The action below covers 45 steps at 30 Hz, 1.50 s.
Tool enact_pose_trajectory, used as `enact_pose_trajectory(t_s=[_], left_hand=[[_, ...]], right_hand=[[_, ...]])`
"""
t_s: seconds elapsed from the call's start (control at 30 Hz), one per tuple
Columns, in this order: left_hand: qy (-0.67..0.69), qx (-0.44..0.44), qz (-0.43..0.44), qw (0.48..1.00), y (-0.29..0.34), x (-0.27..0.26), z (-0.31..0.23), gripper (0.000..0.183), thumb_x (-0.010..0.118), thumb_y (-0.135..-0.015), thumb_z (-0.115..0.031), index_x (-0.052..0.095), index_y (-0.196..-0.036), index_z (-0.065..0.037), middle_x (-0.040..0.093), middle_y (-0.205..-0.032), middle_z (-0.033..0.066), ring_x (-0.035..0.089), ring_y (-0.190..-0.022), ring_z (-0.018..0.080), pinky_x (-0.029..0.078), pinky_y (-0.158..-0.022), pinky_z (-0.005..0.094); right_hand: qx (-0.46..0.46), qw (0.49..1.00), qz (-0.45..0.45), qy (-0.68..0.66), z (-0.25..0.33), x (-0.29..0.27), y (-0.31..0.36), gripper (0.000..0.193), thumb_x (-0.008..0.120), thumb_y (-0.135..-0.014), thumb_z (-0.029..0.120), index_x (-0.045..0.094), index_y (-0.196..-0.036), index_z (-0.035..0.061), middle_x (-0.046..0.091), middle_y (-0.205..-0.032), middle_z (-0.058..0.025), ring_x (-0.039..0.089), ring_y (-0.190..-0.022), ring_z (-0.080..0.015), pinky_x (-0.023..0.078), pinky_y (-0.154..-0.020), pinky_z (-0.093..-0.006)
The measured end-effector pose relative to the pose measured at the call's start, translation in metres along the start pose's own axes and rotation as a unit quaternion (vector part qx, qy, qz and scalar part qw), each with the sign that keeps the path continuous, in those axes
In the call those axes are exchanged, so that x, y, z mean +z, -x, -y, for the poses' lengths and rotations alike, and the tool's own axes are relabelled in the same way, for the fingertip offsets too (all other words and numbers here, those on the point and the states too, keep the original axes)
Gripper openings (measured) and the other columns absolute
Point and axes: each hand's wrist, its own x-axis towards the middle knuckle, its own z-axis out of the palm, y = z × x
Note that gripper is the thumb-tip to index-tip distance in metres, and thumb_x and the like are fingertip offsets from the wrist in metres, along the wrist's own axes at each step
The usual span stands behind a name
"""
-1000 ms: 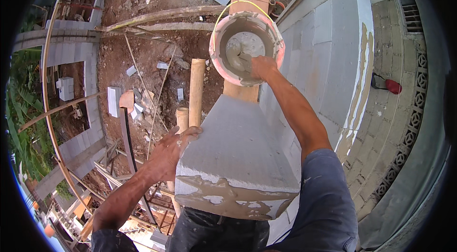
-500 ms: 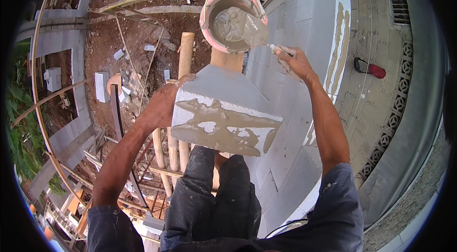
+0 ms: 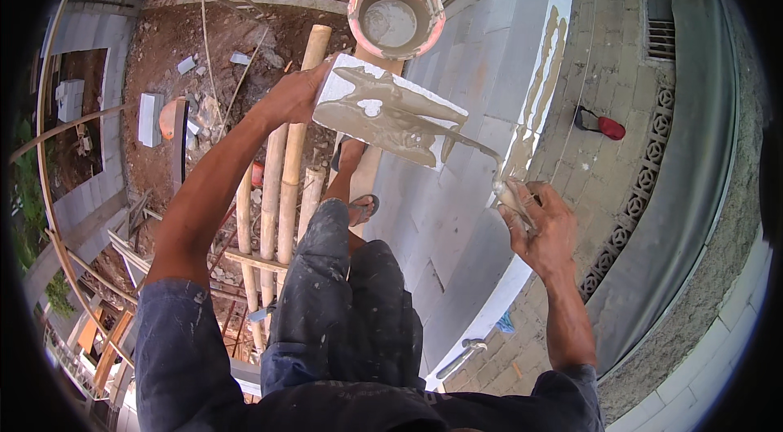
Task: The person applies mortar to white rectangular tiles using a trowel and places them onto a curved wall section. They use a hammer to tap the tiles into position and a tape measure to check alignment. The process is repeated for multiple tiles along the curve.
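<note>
My left hand (image 3: 298, 95) grips the left end of a pale lightweight concrete block (image 3: 333, 89), held tilted beside the wall. Wet grey mortar (image 3: 383, 115) covers much of the block's upturned face, with white patches showing through. In my right hand (image 3: 542, 228) is the handle of a trowel (image 3: 499, 167), my fingers wrapped round it. Its bent shank reaches to the right end of the block, where the blade lies against the mortared face; smeared mortar makes the blade's outline hard to make out. Beyond the block stands a pinkish bucket (image 3: 356, 26) with mortar inside and a yellow handle.
A block wall (image 3: 481, 187) runs along my right, streaked with mortar on its top. A metal tool (image 3: 461, 358) rests at its near end. Bamboo poles (image 3: 291, 187) stand left of my legs, above rubble ground. A red-and-black object (image 3: 608, 127) lies on paving beyond the wall.
The trowel, loaded with mortar at the bucket before, has come back to the block's face, my right hand moving nearer. The block's mortared face now sits farther up in view, closer to the bucket.
</note>
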Motion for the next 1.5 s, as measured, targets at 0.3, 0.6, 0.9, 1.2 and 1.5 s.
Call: enact_pose_trajectory(t_s=[0.3, 0.6, 0.9, 1.2, 1.5], left_hand=[[-0.003, -0.035, 0.025, 0.999, 0.010, -0.007, -0.014, 0.099, 0.077, -0.070, -0.033, 0.022, -0.149, -0.011, 0.055, -0.130, 0.0245, 0.057, -0.110, 0.0445, 0.050, -0.091, 0.0479], [0.012, 0.013, 0.032, 0.999, 0.008, -0.004, -0.003, 0.089, 0.074, -0.077, -0.031, 0.024, -0.147, -0.011, 0.058, -0.127, 0.0232, 0.058, -0.110, 0.0442, 0.050, -0.093, 0.0462], [0.045, -0.042, 0.061, 0.996, 0.001, -0.014, -0.014, 0.083, 0.073, -0.078, -0.028, 0.027, -0.146, -0.015, 0.061, -0.122, 0.0221, 0.060, -0.108, 0.0436, 0.051, -0.090, 0.0458], [0.071, -0.093, 0.060, 0.991, 0.007, -0.026, -0.045, 0.078, 0.075, -0.076, -0.025, 0.033, -0.141, -0.017, 0.061, -0.122, 0.0188, 0.060, -0.110, 0.0413, 0.050, -0.093, 0.0442], [0.029, 0.001, 0.112, 0.993, 0.011, -0.011, -0.030, 0.118, 0.085, -0.063, -0.022, 0.009, -0.151, -0.002, 0.015, -0.159, 0.0175, 0.020, -0.147, 0.0310, 0.017, -0.121, 0.0479]], right_hand=[[-0.043, 0.997, -0.066, -0.008, 0.013, 0.051, 0.001, 0.044, 0.078, -0.072, 0.012, 0.070, -0.116, 0.0110, 0.058, -0.092, -0.0102, 0.055, -0.077, -0.0258, 0.044, -0.062, -0.0376], [0.075, 0.972, -0.214, -0.064, -0.049, 0.219, 0.081, 0.054, 0.073, -0.068, -0.003, 0.061, -0.120, 0.0090, 0.050, -0.098, -0.0158, 0.049, -0.086, -0.0300, 0.042, -0.073, -0.0398], [0.264, 0.926, -0.214, -0.163, -0.062, 0.271, 0.111, 0.055, 0.072, -0.076, 0.002, 0.056, -0.128, 0.0040, 0.047, -0.100, -0.0171, 0.051, -0.093, -0.0352, 0.045, -0.080, -0.0434], [0.215, 0.952, 0.151, -0.155, -0.116, 0.222, -0.230, 0.054, 0.070, -0.076, 0.016, 0.059, -0.127, -0.0004, 0.065, -0.101, -0.0242, 0.065, -0.101, -0.0362, 0.051, -0.088, -0.0430], [0.199, 0.895, 0.220, -0.334, -0.103, 0.281, -0.343, 0.049, 0.070, -0.081, 0.028, 0.063, -0.113, -0.0088, 0.067, -0.101, -0.0273, 0.064, -0.106, -0.0352, 0.049, -0.091, -0.0413]])
